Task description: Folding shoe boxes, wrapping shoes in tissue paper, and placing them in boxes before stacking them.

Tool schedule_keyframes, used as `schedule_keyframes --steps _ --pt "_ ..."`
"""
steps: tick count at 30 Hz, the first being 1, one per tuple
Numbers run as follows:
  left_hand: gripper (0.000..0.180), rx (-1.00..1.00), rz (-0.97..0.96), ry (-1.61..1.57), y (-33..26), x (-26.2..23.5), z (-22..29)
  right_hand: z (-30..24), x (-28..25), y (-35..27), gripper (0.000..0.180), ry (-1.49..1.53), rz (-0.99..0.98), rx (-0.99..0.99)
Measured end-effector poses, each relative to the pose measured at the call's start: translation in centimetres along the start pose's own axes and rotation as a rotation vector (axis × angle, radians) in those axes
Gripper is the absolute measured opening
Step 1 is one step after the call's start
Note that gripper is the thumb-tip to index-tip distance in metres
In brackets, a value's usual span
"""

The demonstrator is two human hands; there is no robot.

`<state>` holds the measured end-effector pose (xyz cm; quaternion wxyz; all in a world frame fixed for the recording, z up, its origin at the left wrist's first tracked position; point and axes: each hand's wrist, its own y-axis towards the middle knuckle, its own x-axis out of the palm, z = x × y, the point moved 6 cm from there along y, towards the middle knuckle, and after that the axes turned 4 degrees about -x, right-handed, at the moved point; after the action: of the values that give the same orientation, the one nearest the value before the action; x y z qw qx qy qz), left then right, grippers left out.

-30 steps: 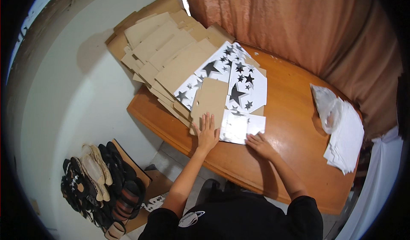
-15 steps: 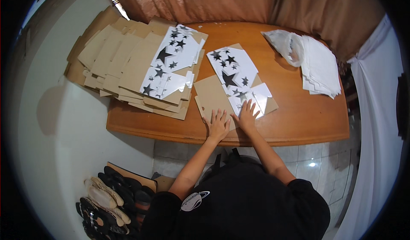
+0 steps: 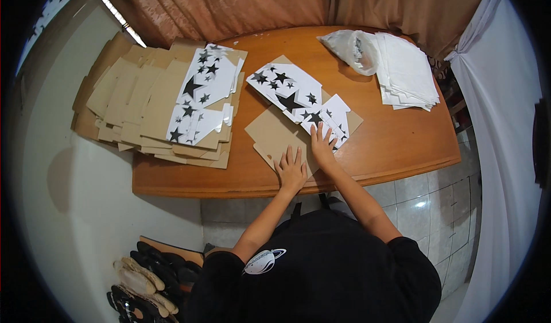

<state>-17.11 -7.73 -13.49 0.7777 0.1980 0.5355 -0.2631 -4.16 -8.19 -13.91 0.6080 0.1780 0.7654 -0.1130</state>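
Note:
A flat, die-cut cardboard box blank [image 3: 272, 133] lies slantwise near the table's front edge. White panels printed with black stars [image 3: 290, 96] cover its far and right parts; plain brown board shows at the near left. My left hand [image 3: 291, 172] rests on the brown part with fingers spread. On the near end of the star-printed part lies my right hand [image 3: 323, 148], its fingers stretched out. Neither hand grips anything. A dark line runs along the left edge of the star panel; whether that panel is lifted there I cannot tell.
At left on the wooden table [image 3: 396, 145] is a stack of cardboard blanks [image 3: 126, 99], a star-printed one [image 3: 198, 93] on top. A clear plastic bag [image 3: 351, 50] and white sheets [image 3: 407, 73] lie far right. Shoes [image 3: 143, 277] sit on the floor, lower left.
The blank has turned counterclockwise under my hands, its far end swinging left. My right hand has slid slightly to the left. The whole view has also shifted.

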Motion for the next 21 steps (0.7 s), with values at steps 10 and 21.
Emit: schedule_keyframes --steps 10,21 --pt "0.093 -0.390 0.287 -0.179 7.2 1.1 1.9 12.9 -7.9 -5.9 0.077 0.676 0.591 -0.284" --pt "0.057 -0.049 0.566 -0.728 11.4 -0.5 1.6 23.4 -4.5 -4.7 0.056 1.369 0.553 0.166"
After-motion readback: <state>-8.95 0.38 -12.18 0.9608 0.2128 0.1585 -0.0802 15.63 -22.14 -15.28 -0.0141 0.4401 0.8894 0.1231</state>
